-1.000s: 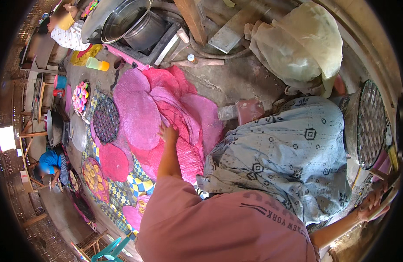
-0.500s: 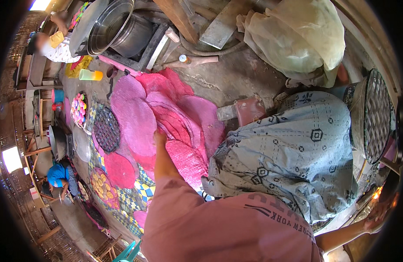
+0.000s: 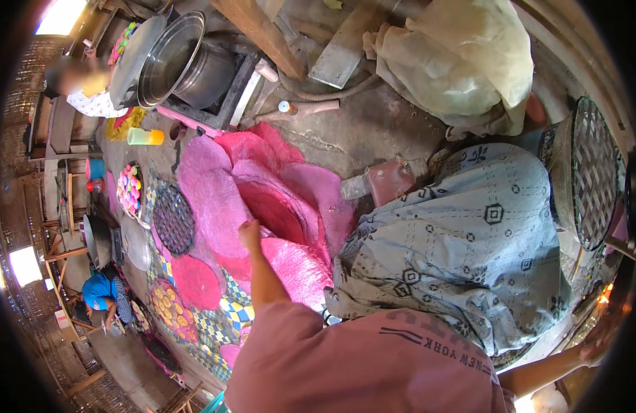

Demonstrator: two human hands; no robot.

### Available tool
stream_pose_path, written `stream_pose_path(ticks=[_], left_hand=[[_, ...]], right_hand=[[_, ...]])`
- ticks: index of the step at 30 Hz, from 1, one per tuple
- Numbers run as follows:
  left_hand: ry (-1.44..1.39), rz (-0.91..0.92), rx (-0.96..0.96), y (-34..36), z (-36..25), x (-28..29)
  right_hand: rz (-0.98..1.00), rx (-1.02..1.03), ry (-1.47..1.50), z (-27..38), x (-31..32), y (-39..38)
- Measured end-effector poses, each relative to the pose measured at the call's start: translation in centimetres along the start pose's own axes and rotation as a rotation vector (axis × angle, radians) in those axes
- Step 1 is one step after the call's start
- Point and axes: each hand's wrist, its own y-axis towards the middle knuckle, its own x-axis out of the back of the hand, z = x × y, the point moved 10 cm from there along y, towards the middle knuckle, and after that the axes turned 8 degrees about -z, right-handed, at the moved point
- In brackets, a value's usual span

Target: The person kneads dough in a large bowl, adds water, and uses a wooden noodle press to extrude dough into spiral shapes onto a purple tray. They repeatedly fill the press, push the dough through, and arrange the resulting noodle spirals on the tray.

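My left hand (image 3: 250, 231) is closed on the edge of one of several overlapping pink round sheets (image 3: 209, 180) on the floor, with darker pink layers showing beside it. A patterned grey-blue cloth (image 3: 456, 248) is bunched to the right of the sheets. At the lower right rim, my right hand (image 3: 592, 350) is closed on something dark that I cannot make out, below a small flame (image 3: 605, 295).
Metal pots (image 3: 201, 76) sit on a burner at the top, near wooden planks (image 3: 345, 48) and a translucent sack (image 3: 456, 69). Woven trays (image 3: 592, 172), cups (image 3: 144, 137) and a chequered mat (image 3: 235, 308) surround me. Two people (image 3: 101, 296) (image 3: 87, 96) are at the left.
My left hand has gone from spread fingers to closed on a pink sheet and drawn a little down and left; the pile's folds opened. My right hand moved lower, and a flame came into view.
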Motion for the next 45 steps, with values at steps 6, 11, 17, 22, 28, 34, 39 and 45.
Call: stream_pose_path(ticks=[6,11,17,22,28,34,39,45], left_hand=[[-1.295,0.435,0.063,0.6,-4.7,12.1],[-1.401,0.466,-0.103,-2.0,-15.9,23.0],[-1.557,0.506,-0.577,-18.4,-40.4,30.6],[-1.411,0.766,-1.476,-51.2,-59.9,31.5],[-0.79,0.675,-2.464,-80.4,-65.1,24.6],[-0.27,0.633,-2.576,-82.7,-62.0,15.2],[-0.278,0.529,-2.642,-80.7,-60.4,15.6],[-0.832,0.579,-2.099,-70.7,-65.4,18.5]], right_hand=[[-0.023,-0.044,0.065,-2.7,3.1,0.1],[0.044,-0.051,0.226,-4.5,5.1,0.3],[0.259,-0.149,0.372,-8.8,4.9,-1.0],[0.336,-0.079,0.483,-9.9,4.4,-0.4],[0.434,-0.024,0.577,-8.4,3.0,-0.8],[0.453,-0.05,0.624,-8.6,5.2,-0.1],[0.451,-0.069,0.597,-8.6,7.8,3.0],[0.49,-0.025,0.683,-8.1,8.8,5.1]])
